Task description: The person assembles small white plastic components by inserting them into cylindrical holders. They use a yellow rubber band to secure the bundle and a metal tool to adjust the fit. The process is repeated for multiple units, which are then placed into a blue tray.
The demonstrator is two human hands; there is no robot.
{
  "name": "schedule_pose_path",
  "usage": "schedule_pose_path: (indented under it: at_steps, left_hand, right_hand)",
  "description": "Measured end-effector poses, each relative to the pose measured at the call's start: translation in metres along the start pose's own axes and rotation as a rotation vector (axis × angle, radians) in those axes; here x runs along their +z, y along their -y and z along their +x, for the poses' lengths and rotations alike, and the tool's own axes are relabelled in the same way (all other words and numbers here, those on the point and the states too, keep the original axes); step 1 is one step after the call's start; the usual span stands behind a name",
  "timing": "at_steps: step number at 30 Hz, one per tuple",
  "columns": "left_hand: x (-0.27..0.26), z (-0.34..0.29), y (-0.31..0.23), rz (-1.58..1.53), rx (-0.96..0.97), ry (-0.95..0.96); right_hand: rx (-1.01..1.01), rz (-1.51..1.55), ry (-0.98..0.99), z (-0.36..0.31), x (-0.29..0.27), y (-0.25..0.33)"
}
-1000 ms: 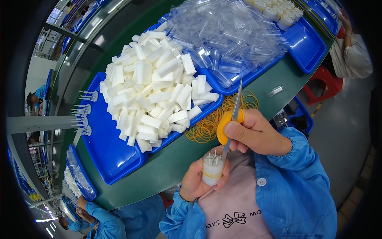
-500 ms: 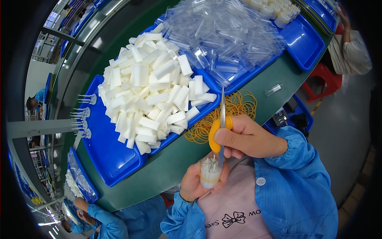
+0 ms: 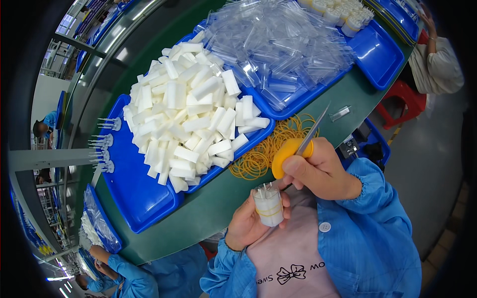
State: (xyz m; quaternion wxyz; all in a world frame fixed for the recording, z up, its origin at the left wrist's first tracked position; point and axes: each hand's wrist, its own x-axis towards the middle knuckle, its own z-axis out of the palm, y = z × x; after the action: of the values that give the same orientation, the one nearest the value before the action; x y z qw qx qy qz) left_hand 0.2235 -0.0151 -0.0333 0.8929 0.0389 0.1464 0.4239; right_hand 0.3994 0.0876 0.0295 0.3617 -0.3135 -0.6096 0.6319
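Note:
My left hand (image 3: 246, 222) is closed round a bundle of clear plastic tubes (image 3: 269, 204) with white filling inside. Yellow rubber bands circle the bundle, and thin white tips stick up from its top. My right hand (image 3: 320, 171), just above and to the right, grips slim pointed metal tweezers (image 3: 317, 123), their sharp end angled up and away. A yellow cover (image 3: 292, 157) wraps the index finger there. The tweezers' lower end is mostly hidden by the fingers. Beyond my hands lies a loose heap of yellow rubber bands (image 3: 258, 158) on the green table (image 3: 208, 211).
White foam blocks (image 3: 184, 109) are piled in a blue tray (image 3: 144, 198). Clear plastic tubes (image 3: 278, 44) fill another tray behind. Finished-looking bundles (image 3: 353, 22) stand at the far right beside a blue tray (image 3: 380, 54). A single tube (image 3: 341, 113) lies near the right edge. Co-workers sit on both sides.
My right hand has lifted slightly away from the bundle and turned, so the tweezers' point leans to the right. The bundle has tilted and shifted slightly right in my left hand.

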Motion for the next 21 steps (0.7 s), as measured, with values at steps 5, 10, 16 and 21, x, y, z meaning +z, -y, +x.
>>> schedule_pose_path:
  at_steps: [5,10,16,21]
  left_hand:
    - [0.001,-0.001,0.003,-0.006,0.066,-0.012]
    - [0.001,-0.001,0.003,0.059,0.068,-0.044]
    - [0.004,-0.001,0.004,0.057,0.104,0.000]
    - [0.009,-0.001,0.005,0.020,0.084,-0.037]
  right_hand:
    - [0.145,0.123,-0.033,0.002,-0.002,-0.002]
    - [0.238,0.190,0.001,0.006,-0.004,-0.003]
    - [0.315,0.267,0.035,0.011,-0.006,-0.003]
    - [0.437,0.363,0.124,0.010,-0.004,-0.006]
